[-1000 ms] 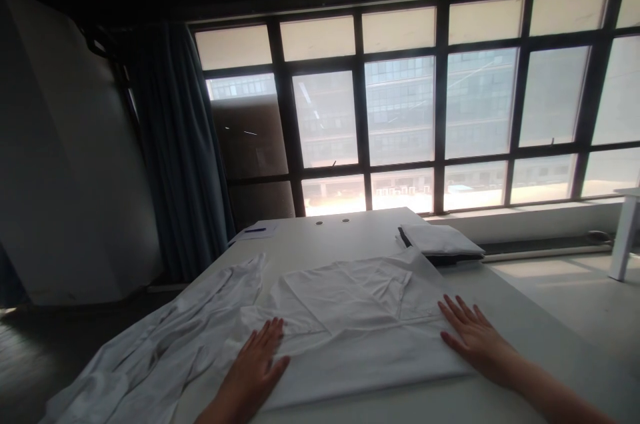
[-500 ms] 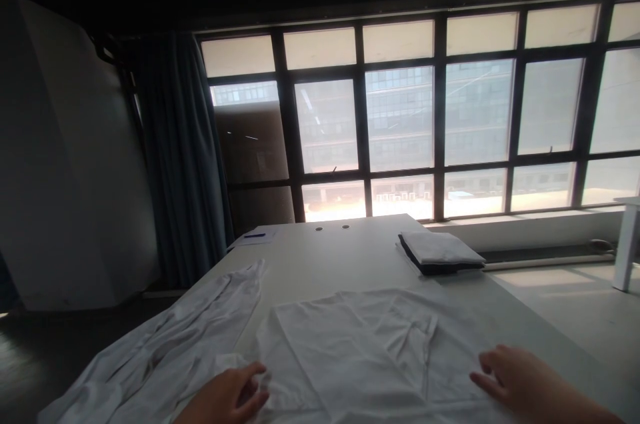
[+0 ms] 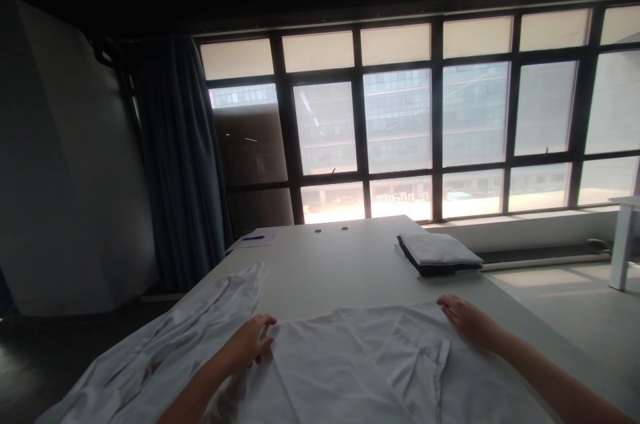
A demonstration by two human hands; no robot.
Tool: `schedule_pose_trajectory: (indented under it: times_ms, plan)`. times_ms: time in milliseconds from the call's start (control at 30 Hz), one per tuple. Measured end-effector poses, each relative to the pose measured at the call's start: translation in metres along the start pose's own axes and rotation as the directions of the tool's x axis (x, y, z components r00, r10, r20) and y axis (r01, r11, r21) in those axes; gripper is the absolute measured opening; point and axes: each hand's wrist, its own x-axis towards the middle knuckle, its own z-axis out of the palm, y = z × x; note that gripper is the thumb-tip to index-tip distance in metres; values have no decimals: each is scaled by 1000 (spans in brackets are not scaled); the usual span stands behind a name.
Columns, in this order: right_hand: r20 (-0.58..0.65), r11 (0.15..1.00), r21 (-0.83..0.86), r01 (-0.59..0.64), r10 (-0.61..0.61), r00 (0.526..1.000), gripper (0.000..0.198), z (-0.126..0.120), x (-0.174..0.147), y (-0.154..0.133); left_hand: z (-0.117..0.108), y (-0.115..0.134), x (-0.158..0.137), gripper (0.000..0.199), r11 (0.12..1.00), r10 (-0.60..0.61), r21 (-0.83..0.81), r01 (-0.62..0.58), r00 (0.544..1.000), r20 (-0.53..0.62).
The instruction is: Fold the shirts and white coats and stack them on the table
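Observation:
A white shirt lies spread in front of me on the white table, with a creased, sleeve-like fold on its right part. My left hand is at the shirt's far left corner, its fingers curled over the edge. At the far right corner, my right hand has its fingers closed on the cloth. Fingertips of both hands are partly hidden. To the left, another white cloth garment lies rumpled along the table's edge, close to my left forearm.
The white table runs toward the windows. A folded stack of white and black cloth sits near its right edge. Paper with a blue pen rests at the far left corner. A blue curtain hangs at left.
Both hands have moved forward from the shirt's sides to its far corners. The shirt's far edge has shifted slightly toward me, and its sleeve-like fold lies a little further right.

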Motion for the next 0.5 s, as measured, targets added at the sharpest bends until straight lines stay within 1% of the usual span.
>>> schedule_pose_trajectory:
  times_ms: [100, 200, 300, 400, 500]
  plan:
    - [-9, 1000, -11, -10, 10, 1000, 51, 16, 21, 5, 3, -9, 14, 57, 998, -41, -40, 41, 999, -19]
    - [-9, 999, -26, -37, 36, 999, 50, 26, 31, 11, 4, -19, 22, 54, 997, -53, -56, 52, 998, -19]
    - [-11, 998, -37, -59, 59, 998, 44, 29, 37, 14, 6, -26, 25, 51, 991, -93, -89, 95, 995, 26]
    - [-13, 996, -36, -79, 78, 997, 32, 28, 42, 13, 8, -28, 27, 50, 979, -140, -137, 149, 988, 72]
    - [-37, 994, -19, -107, 106, 994, 23, 21, 50, 10, 3, -22, 32, 50, 968, -143, -199, 152, 988, 59]
